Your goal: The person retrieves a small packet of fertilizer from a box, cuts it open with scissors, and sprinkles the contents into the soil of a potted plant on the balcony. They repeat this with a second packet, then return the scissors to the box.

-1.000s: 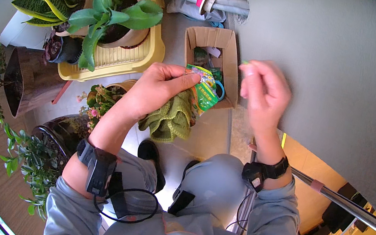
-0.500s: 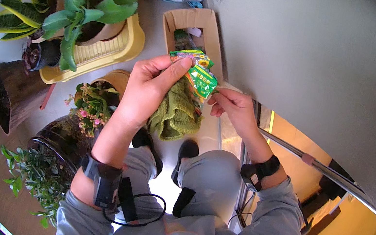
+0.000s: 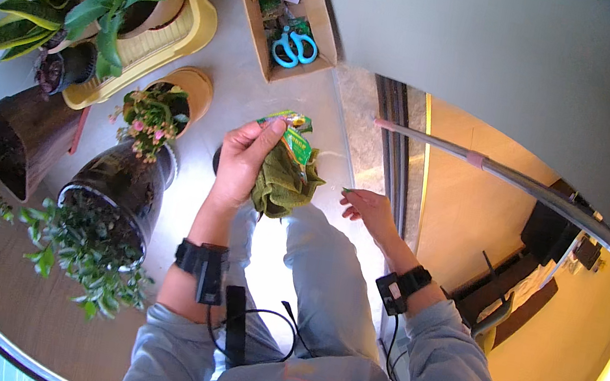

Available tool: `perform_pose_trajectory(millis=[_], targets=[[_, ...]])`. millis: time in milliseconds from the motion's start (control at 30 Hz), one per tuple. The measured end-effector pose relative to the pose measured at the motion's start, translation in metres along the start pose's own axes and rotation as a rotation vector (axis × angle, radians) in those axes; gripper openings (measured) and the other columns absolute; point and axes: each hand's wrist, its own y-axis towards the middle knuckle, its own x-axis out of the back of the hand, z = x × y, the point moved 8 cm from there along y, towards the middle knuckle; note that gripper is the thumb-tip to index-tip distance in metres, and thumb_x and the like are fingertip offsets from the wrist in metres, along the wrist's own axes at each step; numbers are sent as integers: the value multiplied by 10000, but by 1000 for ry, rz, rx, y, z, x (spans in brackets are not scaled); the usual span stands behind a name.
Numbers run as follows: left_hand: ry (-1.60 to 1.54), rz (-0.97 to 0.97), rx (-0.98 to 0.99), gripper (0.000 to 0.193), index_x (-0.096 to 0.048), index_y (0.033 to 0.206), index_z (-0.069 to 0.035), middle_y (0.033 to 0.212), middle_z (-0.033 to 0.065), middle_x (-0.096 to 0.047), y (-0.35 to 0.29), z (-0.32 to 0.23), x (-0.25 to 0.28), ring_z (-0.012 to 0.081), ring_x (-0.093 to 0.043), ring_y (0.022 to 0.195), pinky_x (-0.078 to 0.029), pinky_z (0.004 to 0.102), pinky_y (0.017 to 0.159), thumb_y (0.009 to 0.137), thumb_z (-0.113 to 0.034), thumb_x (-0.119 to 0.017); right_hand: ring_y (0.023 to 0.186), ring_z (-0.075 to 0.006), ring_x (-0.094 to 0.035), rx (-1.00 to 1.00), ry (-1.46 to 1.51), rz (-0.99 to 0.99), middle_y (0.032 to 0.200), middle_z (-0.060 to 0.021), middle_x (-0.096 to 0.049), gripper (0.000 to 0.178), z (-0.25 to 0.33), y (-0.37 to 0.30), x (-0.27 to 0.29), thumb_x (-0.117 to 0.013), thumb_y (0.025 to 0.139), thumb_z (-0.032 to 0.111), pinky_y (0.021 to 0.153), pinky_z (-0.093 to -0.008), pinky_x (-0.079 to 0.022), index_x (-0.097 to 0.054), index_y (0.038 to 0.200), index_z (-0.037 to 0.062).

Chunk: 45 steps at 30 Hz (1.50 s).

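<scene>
- The left hand (image 3: 244, 161) is raised, forearm running up toward 12 o'clock — thumb and fingers pinched together on a green packet (image 3: 293, 138) and a green cloth (image 3: 282, 183).
- The packet sits above the knees, long axis toward 4 o'clock.
- The right hand (image 3: 370, 210) is at 3 o'clock of the cloth, fingers loosely together — a tiny green scrap at their tips.

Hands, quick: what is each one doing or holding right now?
Left hand: closed on a green packet, against a green cloth.
Right hand: pinching a tiny green scrap at its fingertips.
</scene>
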Motion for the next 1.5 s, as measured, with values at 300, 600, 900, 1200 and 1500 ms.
perform_pose_trajectory(millis=[300,600,900,1200,1500], targets=[[212,7,-61,160,-661,905,-15,746,-10,-606,-131,-18,-37,39,-521,680,-416,184,619,890,-150,-576,625,-129,-602,-20,287,-86,792,-77,-632,259,-65,-157,18,-529,899,217,564,-234,-478,-631,951,-15],[631,227,-94,190,-645,992,32,857,7,-629,-269,-71,-138,51,-525,737,-423,188,674,882,-99,-561,609,-96,-574,127,629,-194,737,-41,-622,259,-84,-301,15,-551,890,244,560,-215,-460,-652,896,6],[1008,546,-250,213,-559,688,-18,629,-39,-505,-369,-28,-195,49,-437,578,-372,222,558,856,-136,-613,600,-105,-585,92,1068,-460,741,-52,-630,210,-233,-411,-17,-621,831,218,543,-223,-472,-669,875,18],[1047,715,-132,210,-628,865,15,754,-1,-577,-428,7,-219,62,-503,653,-406,210,577,874,-192,-591,613,-100,-605,90,1379,-679,782,-34,-646,194,-345,-510,-54,-608,828,192,545,-228,-482,-650,920,26],[1114,882,33,224,-617,968,-33,833,18,-598,-541,171,-326,108,-572,697,-479,256,591,886,-234,-561,600,-98,-595,43,1841,-866,799,-43,-650,171,-527,-591,-57,-607,845,176,538,-220,-480,-654,946,45]])
